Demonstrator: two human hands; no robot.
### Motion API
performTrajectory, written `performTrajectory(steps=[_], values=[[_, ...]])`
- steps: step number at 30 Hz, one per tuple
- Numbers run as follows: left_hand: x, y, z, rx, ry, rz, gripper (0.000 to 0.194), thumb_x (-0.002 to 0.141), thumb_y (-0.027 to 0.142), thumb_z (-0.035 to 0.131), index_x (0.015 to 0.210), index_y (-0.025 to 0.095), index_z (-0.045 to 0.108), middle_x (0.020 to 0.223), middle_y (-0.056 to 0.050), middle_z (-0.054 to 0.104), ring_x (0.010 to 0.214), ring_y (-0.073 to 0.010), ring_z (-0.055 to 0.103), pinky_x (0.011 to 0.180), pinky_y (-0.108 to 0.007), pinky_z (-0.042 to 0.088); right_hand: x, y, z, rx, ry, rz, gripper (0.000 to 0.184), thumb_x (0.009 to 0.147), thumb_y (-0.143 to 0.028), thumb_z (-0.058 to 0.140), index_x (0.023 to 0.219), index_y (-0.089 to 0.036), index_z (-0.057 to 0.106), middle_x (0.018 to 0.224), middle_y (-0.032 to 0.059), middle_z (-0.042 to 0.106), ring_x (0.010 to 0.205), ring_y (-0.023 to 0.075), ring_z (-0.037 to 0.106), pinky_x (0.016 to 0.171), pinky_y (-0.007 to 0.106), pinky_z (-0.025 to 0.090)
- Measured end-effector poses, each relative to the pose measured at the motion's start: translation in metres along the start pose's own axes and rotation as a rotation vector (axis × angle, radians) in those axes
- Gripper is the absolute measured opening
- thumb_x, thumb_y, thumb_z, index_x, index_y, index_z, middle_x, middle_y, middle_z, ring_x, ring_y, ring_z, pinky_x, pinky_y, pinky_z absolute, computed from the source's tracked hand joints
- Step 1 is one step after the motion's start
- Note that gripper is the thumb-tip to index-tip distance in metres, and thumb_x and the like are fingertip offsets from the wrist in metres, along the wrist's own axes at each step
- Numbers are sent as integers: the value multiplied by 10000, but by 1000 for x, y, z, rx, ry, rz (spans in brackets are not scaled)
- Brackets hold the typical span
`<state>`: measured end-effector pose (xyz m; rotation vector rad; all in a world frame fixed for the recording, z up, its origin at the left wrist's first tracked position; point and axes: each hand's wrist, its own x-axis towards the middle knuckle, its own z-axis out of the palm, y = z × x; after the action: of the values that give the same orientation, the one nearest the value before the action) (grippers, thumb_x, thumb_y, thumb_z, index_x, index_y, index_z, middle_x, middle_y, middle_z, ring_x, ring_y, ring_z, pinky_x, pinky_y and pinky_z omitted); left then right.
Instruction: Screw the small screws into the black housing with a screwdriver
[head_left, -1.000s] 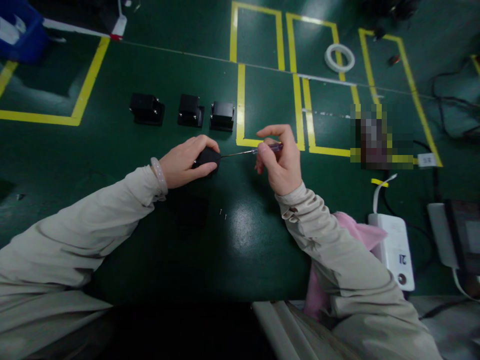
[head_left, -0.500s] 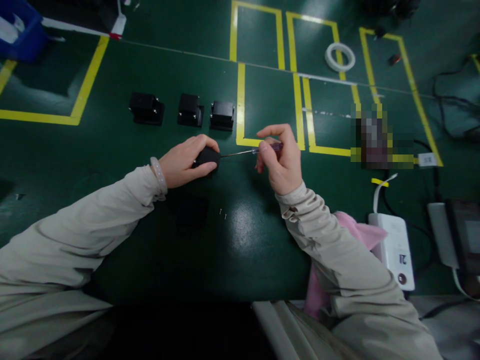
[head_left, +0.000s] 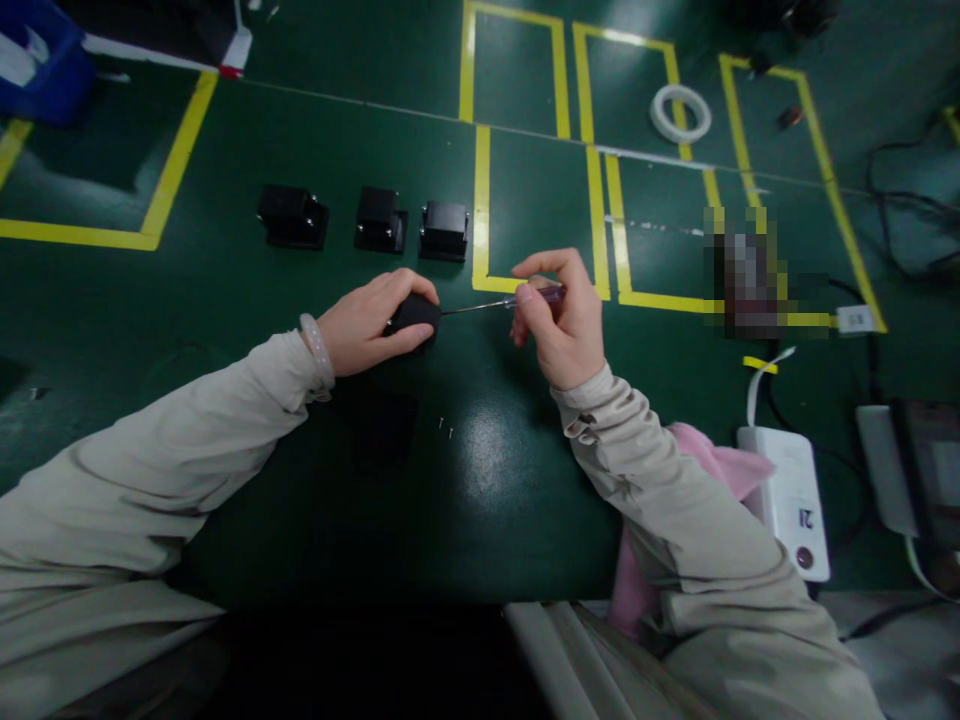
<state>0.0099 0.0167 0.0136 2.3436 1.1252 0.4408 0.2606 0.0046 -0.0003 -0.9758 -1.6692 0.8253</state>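
mid-frame, the left hand (head_left: 366,325) curls its fingers around a black block (head_left: 415,313); to the right, the right hand (head_left: 564,325) pinches a screwdriver (head_left: 511,301) between thumb and fingers, its tip apparently touching the block.

single head-worn view, facing forward and down, near above a green tabletop (head_left: 517,510)

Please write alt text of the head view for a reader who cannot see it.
At a green table, a person's left hand grips a small black block, while the right hand holds a screwdriver with its tip at the block's right edge. Two tiny screws lie nearer the person; three similar black blocks stand in a row beyond.
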Motion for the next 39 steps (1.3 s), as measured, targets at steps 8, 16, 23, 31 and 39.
performTrajectory(steps=[8, 16, 23, 31, 39], values=[[0, 0, 0, -2, -12, -19, 423, 902, 478, 454, 1165, 166, 562, 1153, -97, 643, 1042, -251, 617, 922, -415, 511, 0, -3, 1, -12, 4, 25, 307, 980, -557, 541, 954, -252, 520, 546, -104, 455, 393, 60, 465, 392, 241, 372], [0, 0, 0, -1, -7, -11, 460, 899, 481, 450, 1169, 132, 577, 1149, -112, 646, 1056, -258, 620, 932, -418, 513, 0, -1, 0, 13, -15, 3, 298, 984, -547, 543, 1046, -257, 509, 607, -92, 489, 445, 67, 493, 435, 252, 415], [0, 0, 0, -4, -6, -8, 466, 901, 471, 451, 1177, 119, 581, 1146, -121, 642, 1051, -260, 617, 942, -424, 509, -1, -1, 1, 6, -2, 44, 326, 984, -577, 520, 957, -253, 521, 525, -104, 429, 391, 67, 457, 402, 245, 373], [0, 0, 1, -3, -7, -10, 485, 903, 481, 452, 1187, 111, 582, 1137, -122, 632, 1030, -264, 610, 928, -428, 510, 0, 0, 0, 20, -1, 8, 336, 973, -581, 541, 1047, -254, 514, 578, -104, 473, 434, 70, 489, 438, 262, 407], [0, 0, 0, 5, -14, -31, 477, 901, 488, 446, 1200, 139, 576, 1148, -101, 626, 1028, -252, 604, 929, -409, 504, -1, -3, 1, 24, 7, 64, 349, 976, -601, 518, 963, -252, 522, 501, -114, 401, 380, 69, 451, 398, 249, 377]])
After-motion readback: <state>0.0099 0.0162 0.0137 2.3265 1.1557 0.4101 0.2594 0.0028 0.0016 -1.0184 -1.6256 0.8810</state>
